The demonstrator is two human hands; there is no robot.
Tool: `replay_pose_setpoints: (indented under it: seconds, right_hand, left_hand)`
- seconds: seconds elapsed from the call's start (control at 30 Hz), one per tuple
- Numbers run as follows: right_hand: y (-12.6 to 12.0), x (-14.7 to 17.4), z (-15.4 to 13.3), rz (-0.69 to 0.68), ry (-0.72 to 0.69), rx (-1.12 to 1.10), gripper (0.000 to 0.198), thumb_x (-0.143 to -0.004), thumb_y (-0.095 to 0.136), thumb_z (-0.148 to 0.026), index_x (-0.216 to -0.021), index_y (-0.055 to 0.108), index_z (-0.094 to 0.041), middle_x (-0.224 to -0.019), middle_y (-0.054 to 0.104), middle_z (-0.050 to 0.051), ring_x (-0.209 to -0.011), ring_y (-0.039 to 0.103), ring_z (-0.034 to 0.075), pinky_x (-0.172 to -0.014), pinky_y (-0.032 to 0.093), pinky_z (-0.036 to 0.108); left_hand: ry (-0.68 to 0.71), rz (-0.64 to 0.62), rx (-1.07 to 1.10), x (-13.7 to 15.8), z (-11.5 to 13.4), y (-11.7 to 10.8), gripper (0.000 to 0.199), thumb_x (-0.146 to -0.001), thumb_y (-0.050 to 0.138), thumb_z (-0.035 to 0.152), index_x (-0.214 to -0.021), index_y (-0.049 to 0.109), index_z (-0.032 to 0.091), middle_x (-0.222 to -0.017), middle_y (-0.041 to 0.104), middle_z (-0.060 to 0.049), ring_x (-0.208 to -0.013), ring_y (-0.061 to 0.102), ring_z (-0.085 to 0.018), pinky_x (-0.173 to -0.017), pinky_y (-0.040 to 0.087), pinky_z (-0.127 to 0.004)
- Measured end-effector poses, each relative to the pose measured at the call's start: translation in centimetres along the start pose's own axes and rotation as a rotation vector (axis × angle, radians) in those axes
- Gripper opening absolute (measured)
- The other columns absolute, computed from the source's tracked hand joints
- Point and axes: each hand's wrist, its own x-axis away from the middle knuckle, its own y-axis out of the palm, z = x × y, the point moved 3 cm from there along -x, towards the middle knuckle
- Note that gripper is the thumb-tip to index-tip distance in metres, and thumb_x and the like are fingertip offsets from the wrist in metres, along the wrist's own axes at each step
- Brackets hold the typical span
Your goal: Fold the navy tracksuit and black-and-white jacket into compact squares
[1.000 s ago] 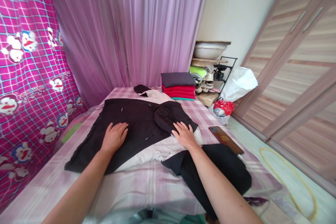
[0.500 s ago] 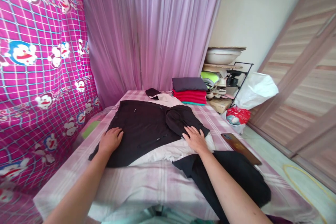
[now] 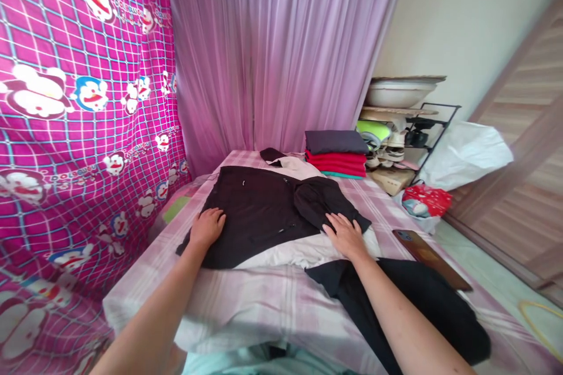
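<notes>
A black jacket (image 3: 259,202) with zipped pockets and a pale whitish inside lies spread on the bed. My left hand (image 3: 208,227) rests flat on its left edge, fingers stretched out. On the right, my right hand (image 3: 345,235) lies open over the folded black sleeve part, touching the fabric and the pale lining (image 3: 285,253) beside it. Another black part, a sleeve or separate garment (image 3: 422,299), extends toward me under my right forearm; which it is I cannot tell. A dark collar-like piece (image 3: 270,155) shows at the far side.
Behind the jacket stands a stack of folded clothes (image 3: 336,143), dark grey on red. A phone (image 3: 431,259) lies on the checked bedsheet (image 3: 255,299) at right. Beyond the bed are a shoe rack (image 3: 433,129) and a white bag (image 3: 470,149). A pink patterned curtain (image 3: 88,146) hangs left.
The camera view has turned slightly left, so everything appears shifted right. Both hands stay flat on the jacket in nearly the same places.
</notes>
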Motion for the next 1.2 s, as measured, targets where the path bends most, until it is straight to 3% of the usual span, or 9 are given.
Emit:
replay_pose_setpoints:
  seconds: [0.43, 0.67, 0.9, 1.2]
  right_hand:
    - [0.1, 0.0, 0.1, 0.007, -0.011, 0.025, 0.054, -0.098, 0.03, -0.045, -0.146, 0.046, -0.026, -0.152, 0.045, 0.004, -0.144, 0.033, 0.023, -0.117, 0.021, 0.054]
    - [-0.4, 0.0, -0.3, -0.032, 0.011, 0.034, 0.055, -0.099, 0.029, -0.044, -0.147, 0.045, -0.025, -0.154, 0.043, 0.004, -0.145, 0.03, 0.023, -0.117, 0.021, 0.056]
    - [-0.4, -0.4, -0.5, -0.076, 0.054, 0.06, 0.056, -0.099, 0.025, -0.046, -0.149, 0.041, -0.026, -0.157, 0.039, 0.004, -0.147, 0.026, 0.023, -0.117, 0.02, 0.057]
    - [-0.4, -0.2, -0.3, -0.056, 0.023, 0.038, 0.056, -0.1, 0.025, -0.045, -0.149, 0.042, -0.026, -0.155, 0.041, 0.006, -0.145, 0.028, 0.024, -0.117, 0.019, 0.057]
  left_hand:
    - [-0.017, -0.023, -0.01, 0.0, -0.1, 0.4, 0.048, -0.098, 0.031, 0.042, -0.128, 0.064, 0.024, -0.139, 0.06, -0.006, -0.132, 0.05, -0.024, -0.112, 0.035, -0.044]
    - [-0.032, -0.143, -0.031, -1.1, -0.5, 1.6, 0.054, -0.098, 0.031, 0.043, -0.145, 0.047, 0.024, -0.157, 0.038, -0.008, -0.147, 0.03, -0.029, -0.117, 0.024, -0.055]
    - [-0.059, -0.238, -0.02, -2.6, -0.9, 2.5, 0.057, -0.098, 0.028, 0.049, -0.148, 0.042, 0.027, -0.159, 0.035, -0.006, -0.148, 0.026, -0.027, -0.118, 0.021, -0.056]
    - [-0.06, -0.215, 0.001, -1.7, -0.6, 1.7, 0.056, -0.097, 0.028, 0.048, -0.147, 0.043, 0.028, -0.159, 0.036, -0.007, -0.148, 0.026, -0.03, -0.114, 0.025, -0.062]
